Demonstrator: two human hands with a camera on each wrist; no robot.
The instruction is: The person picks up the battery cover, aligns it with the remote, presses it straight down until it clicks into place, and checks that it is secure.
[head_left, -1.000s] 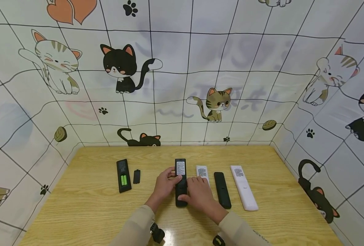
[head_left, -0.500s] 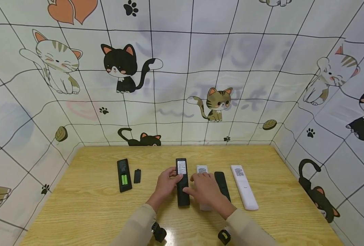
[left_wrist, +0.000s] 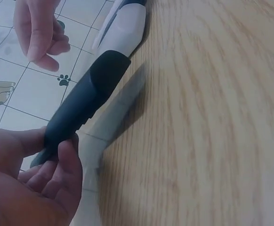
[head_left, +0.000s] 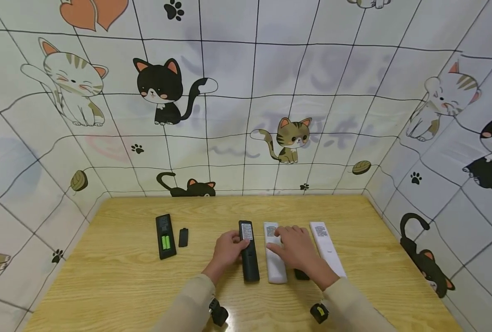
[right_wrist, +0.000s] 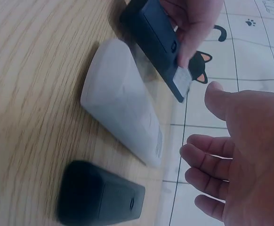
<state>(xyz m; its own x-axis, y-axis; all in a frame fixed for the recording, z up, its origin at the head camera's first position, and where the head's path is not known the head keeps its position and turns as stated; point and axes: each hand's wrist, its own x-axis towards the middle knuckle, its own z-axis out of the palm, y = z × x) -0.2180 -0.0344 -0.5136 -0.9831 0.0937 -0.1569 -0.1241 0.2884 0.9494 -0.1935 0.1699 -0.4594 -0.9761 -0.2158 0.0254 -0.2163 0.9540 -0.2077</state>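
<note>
My left hand (head_left: pixel 227 251) pinches a black remote control (head_left: pixel 251 265) between thumb and fingers. The remote lies back side up, its white label toward the far end, and its near end looks raised off the table in the left wrist view. My right hand (head_left: pixel 297 251) hovers with loosely bent fingers and holds nothing. Under and beside it are a white remote control (head_left: pixel 276 267) and a second black remote control (right_wrist: pixel 99 195), mostly hidden by the hand in the head view. In the right wrist view, a gap separates the right fingers (right_wrist: pixel 207 167) from these remotes.
On the left of the wooden table (head_left: pixel 121 276) lies an open black remote (head_left: pixel 163 226) with green batteries (head_left: pixel 165 242) in it. Next to it is a loose battery cover (head_left: pixel 183 237). Another white remote (head_left: pixel 329 249) lies at right. Cat-print fabric (head_left: pixel 229 115) encloses the table.
My right hand has let go of the black remote and moved right, uncovering the nearer white remote. The left hand keeps its grip; the black remote's near end has swung slightly right.
</note>
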